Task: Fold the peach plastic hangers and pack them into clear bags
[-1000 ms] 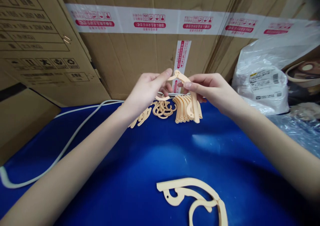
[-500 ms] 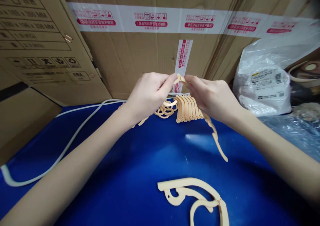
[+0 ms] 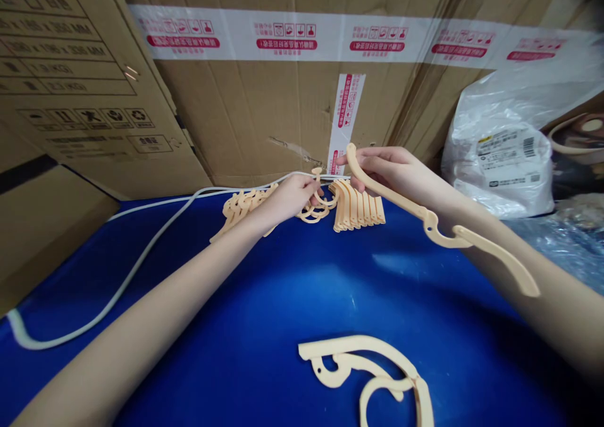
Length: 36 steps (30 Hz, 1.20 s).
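My right hand (image 3: 382, 166) is closed on a cream plastic hanger arm piece (image 3: 389, 191), held up above the table; a second curved part with a notch hangs joined at its lower end. My left hand (image 3: 299, 194) pinches a cream hanger hook (image 3: 325, 200) over a small pile of curved hooks (image 3: 312, 213). Just right of that pile stands a row of cream hanger arms (image 3: 356, 207) lined up side by side. Partly behind my left forearm lie more notched hanger parts (image 3: 240, 204). An assembled folded hanger (image 3: 368, 345) rests near the front, cut off by the frame's bottom.
A blue table surface (image 3: 264, 314) lies under everything. Large cardboard boxes (image 3: 245, 100) wall off the back and left. A white cable (image 3: 141, 263) curves along the left. Bagged goods in white plastic (image 3: 500, 156) stand at the right, with clear wrap (image 3: 561, 244) before them.
My hands have moved apart. The left has gone down to the hook pile and now has a hook; the right keeps the joined hanger parts, now swung out to the right.
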Each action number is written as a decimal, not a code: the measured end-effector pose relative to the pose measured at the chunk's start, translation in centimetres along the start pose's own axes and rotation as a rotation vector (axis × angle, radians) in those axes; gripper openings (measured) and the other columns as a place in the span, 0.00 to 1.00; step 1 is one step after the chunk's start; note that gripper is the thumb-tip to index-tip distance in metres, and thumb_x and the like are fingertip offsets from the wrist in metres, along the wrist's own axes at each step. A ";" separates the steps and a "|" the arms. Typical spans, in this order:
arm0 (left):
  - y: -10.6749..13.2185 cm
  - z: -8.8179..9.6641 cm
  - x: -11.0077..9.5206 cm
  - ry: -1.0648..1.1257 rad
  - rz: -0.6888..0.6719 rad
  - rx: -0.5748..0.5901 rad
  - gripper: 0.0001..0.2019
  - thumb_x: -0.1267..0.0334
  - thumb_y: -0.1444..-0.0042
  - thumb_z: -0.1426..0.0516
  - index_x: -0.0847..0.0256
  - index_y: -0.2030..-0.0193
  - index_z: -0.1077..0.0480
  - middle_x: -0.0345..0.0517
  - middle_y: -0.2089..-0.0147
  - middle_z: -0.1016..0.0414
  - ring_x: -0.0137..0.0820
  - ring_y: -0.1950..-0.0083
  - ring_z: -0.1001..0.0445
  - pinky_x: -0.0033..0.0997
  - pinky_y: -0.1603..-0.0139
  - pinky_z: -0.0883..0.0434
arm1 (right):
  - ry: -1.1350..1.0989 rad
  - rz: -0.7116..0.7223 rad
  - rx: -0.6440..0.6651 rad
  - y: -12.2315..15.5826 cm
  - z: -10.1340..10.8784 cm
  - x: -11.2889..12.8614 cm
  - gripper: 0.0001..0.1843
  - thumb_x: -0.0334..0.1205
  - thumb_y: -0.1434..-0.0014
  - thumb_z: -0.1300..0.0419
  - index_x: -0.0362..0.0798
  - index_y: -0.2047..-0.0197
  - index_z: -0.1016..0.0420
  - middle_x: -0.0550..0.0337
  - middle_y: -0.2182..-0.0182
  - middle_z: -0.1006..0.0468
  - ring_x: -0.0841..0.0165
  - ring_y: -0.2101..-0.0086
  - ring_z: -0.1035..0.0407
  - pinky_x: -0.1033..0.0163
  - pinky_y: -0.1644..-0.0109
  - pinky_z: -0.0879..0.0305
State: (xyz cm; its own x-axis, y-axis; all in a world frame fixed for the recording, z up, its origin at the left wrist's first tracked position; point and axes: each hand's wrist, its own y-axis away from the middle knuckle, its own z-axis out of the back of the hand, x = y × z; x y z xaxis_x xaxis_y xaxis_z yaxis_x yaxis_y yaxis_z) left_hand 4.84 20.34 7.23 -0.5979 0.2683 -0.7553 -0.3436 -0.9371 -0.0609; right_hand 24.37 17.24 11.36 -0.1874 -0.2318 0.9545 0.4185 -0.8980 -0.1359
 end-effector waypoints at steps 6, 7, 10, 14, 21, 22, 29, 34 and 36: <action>0.1 -0.5 0.9 -0.189 0.004 -0.037 0.21 0.59 0.36 0.48 0.61 0.81 0.36 0.38 0.82 0.37 0.27 0.79 0.39 0.27 0.75 0.45 | 0.059 0.002 -0.009 0.5 -0.5 0.9 0.13 0.35 0.33 0.48 0.45 0.68 0.27 0.62 0.76 0.30 0.73 0.77 0.41 0.66 0.74 0.46; 0.2 -0.5 0.9 -0.232 0.001 -0.064 0.21 0.58 0.36 0.48 0.61 0.81 0.36 0.39 0.82 0.37 0.28 0.78 0.39 0.29 0.74 0.46 | 0.048 0.001 -0.003 0.5 -0.6 0.9 0.13 0.35 0.33 0.49 0.46 0.68 0.27 0.62 0.76 0.30 0.73 0.77 0.41 0.66 0.74 0.46; 0.4 -0.9 1.0 -0.346 -0.011 -0.138 0.19 0.60 0.37 0.47 0.61 0.80 0.36 0.41 0.79 0.35 0.31 0.75 0.36 0.31 0.71 0.47 | 0.014 0.007 -0.007 0.5 -0.5 0.9 0.12 0.36 0.33 0.49 0.46 0.64 0.26 0.62 0.76 0.29 0.72 0.77 0.39 0.66 0.74 0.46; 0.7 -1.2 0.9 -0.413 -0.015 -0.178 0.17 0.62 0.38 0.46 0.61 0.79 0.36 0.45 0.75 0.31 0.34 0.69 0.32 0.33 0.67 0.44 | -0.033 0.011 -0.058 0.4 -0.4 0.7 0.10 0.36 0.34 0.48 0.47 0.63 0.27 0.62 0.76 0.28 0.72 0.76 0.37 0.67 0.74 0.45; 0.9 -0.2 -1.6 -0.166 -0.003 -0.105 0.33 0.47 0.30 0.67 0.61 0.73 0.32 0.50 0.70 0.24 0.33 0.67 0.25 0.30 0.67 0.34 | -0.228 0.123 -0.416 -0.4 0.1 0.3 0.05 0.31 0.39 0.50 0.51 0.64 0.38 0.61 0.73 0.23 0.72 0.77 0.34 0.66 0.73 0.38; 1.0 0.1 -2.2 -0.028 0.016 -0.023 0.37 0.46 0.31 0.73 0.61 0.73 0.32 0.50 0.70 0.24 0.32 0.69 0.25 0.28 0.69 0.33 | -0.245 0.161 -0.479 -0.4 0.5 0.3 0.07 0.29 0.40 0.49 0.52 0.65 0.40 0.60 0.70 0.21 0.72 0.75 0.32 0.66 0.69 0.36; 2.3 1.8 -4.4 0.681 0.076 0.084 0.13 0.63 0.31 0.52 0.64 0.66 0.34 0.51 0.63 0.23 0.29 0.65 0.23 0.24 0.69 0.29 | 0.324 0.324 -0.451 -0.6 3.7 -0.2 0.13 0.29 0.48 0.36 0.51 0.70 0.38 0.55 0.65 0.21 0.68 0.66 0.29 0.62 0.61 0.33; 2.5 1.2 -4.9 0.674 0.051 -0.046 0.11 0.66 0.29 0.55 0.62 0.63 0.38 0.46 0.69 0.24 0.27 0.72 0.25 0.23 0.77 0.32 | 1.053 0.396 -0.335 0.2 1.9 0.2 0.07 0.41 0.39 0.39 0.48 0.59 0.29 0.56 0.69 0.22 0.64 0.71 0.29 0.61 0.69 0.41; 2.7 0.6 -5.2 0.669 0.054 -0.046 0.12 0.66 0.29 0.58 0.60 0.65 0.40 0.39 0.77 0.29 0.25 0.78 0.30 0.21 0.81 0.37 | 1.217 0.384 -0.324 0.6 0.7 0.4 0.09 0.44 0.34 0.43 0.47 0.57 0.28 0.53 0.69 0.22 0.62 0.72 0.29 0.61 0.71 0.47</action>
State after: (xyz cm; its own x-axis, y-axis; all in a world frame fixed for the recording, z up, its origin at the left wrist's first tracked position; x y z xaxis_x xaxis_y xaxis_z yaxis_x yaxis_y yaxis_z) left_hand 6.58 16.56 11.39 -0.0311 0.0389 -0.9988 -0.2862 -0.9578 -0.0284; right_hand 25.13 16.88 11.84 -0.8516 -0.5239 0.0165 0.4252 -0.7090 -0.5626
